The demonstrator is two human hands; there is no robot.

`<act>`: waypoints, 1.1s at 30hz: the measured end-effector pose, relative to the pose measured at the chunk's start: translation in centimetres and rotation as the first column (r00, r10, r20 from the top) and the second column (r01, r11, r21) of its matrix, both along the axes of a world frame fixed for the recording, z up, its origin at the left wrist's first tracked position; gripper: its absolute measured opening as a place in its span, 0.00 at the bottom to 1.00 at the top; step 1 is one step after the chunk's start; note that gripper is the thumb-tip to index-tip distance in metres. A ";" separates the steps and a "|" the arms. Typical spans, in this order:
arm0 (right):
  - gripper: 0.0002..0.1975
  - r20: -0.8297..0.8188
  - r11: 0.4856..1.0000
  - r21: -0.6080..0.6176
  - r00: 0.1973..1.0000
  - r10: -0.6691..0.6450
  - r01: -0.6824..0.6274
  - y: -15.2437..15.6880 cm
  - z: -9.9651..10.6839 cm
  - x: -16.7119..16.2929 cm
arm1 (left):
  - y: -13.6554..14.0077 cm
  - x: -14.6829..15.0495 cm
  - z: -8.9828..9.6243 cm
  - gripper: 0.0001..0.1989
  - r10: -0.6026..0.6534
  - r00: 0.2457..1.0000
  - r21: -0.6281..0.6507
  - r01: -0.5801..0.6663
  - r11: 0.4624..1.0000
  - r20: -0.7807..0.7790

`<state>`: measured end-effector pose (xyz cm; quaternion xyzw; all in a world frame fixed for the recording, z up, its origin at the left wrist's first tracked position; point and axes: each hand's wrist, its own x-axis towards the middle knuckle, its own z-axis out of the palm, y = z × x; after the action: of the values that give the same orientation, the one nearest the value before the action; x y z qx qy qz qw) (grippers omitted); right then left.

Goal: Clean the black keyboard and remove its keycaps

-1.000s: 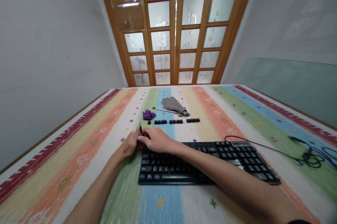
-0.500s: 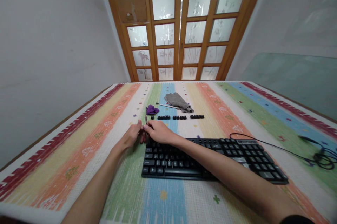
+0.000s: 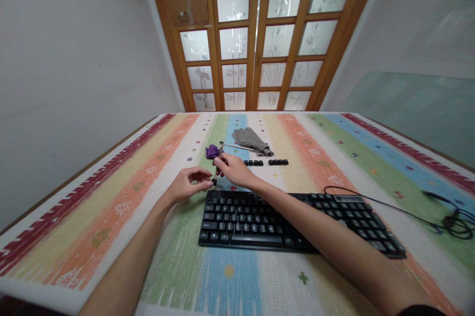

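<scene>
Your right hand (image 3: 234, 170) has its grip closed on a slim tool (image 3: 221, 149), which slants down toward a small black keycap (image 3: 214, 182) at the fingertips of your left hand (image 3: 189, 183); that hand's grip is narrow, but I cannot tell whether it pinches the keycap. The piece sits just beyond the far left corner of the keyboard (image 3: 252, 229). Two groups of loose keycaps, one nearer your right hand (image 3: 254, 162) and one farther right (image 3: 278, 161), are already lined up on the surface (image 3: 178, 266). By my reading you are partway along: this keycap is in progress, most keys remain seated, and your arm hides part of the board.
</scene>
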<state>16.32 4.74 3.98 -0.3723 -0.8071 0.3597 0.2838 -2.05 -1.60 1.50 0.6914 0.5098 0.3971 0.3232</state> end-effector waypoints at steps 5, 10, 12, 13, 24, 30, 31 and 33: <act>0.13 0.016 0.999 0.042 0.999 0.029 -0.030 0.1 -0.2 0.2 | 0.3 0.2 -0.4 0.17 -0.015 0.992 0.051 0.021 0.998 -0.123; 0.12 0.065 0.995 0.095 0.998 0.020 -0.026 -0.1 -0.2 0.2 | 0.4 0.2 -0.6 0.16 -0.024 0.988 0.028 0.029 0.999 -0.150; 0.12 0.095 0.993 0.115 0.995 0.012 -0.023 -0.2 -0.3 0.3 | 0.3 0.4 -0.7 0.16 -0.035 0.990 -0.002 0.035 0.999 -0.133; 0.12 0.105 0.993 0.117 0.994 0.013 -0.025 -0.2 -0.3 0.3 | 0.3 0.5 -0.8 0.16 -0.041 0.991 -0.017 0.039 0.999 -0.125; 0.13 0.105 0.998 0.054 0.994 0.011 -0.017 0.0 -0.4 2.2 | 0.7 0.6 -1.7 0.17 0.062 0.998 -0.034 -0.062 0.997 -0.004; 0.11 0.066 0.998 0.048 0.998 0.023 -0.026 -0.1 -0.5 3.7 | 1.9 0.0 -2.9 0.15 0.240 0.951 0.176 -0.207 0.962 -0.192; 0.11 0.058 0.998 0.047 0.998 0.026 -0.029 -0.2 -0.4 4.0 | 2.2 0.1 -3.1 0.15 0.263 0.941 0.209 -0.219 0.953 -0.213; 0.10 0.042 0.998 0.048 0.998 0.036 -0.038 -0.5 -0.2 4.5 | 2.8 0.2 -3.4 0.14 0.279 0.925 0.255 -0.213 0.943 -0.256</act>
<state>20.80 4.21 3.79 -0.3577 -0.8282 0.3371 0.2694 -1.89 1.22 -1.87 0.7037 0.5870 0.3839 0.1131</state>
